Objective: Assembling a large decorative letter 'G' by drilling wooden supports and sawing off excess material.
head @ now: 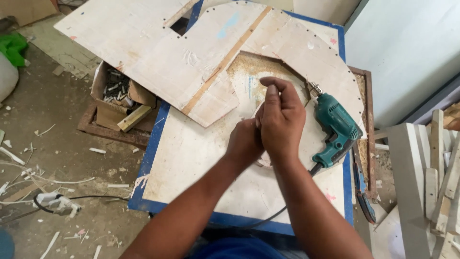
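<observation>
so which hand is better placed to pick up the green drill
Right, most likely. The right hand is raised just beside the green drill, which lies on the board to its right with the handle toward the person. The left hand sits behind the right one, farther from the drill.

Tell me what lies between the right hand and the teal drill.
Head view: nothing lies there. Only a narrow strip of bare pale board separates the right hand from the teal drill, which lies on its side just beyond the knuckles.
</observation>
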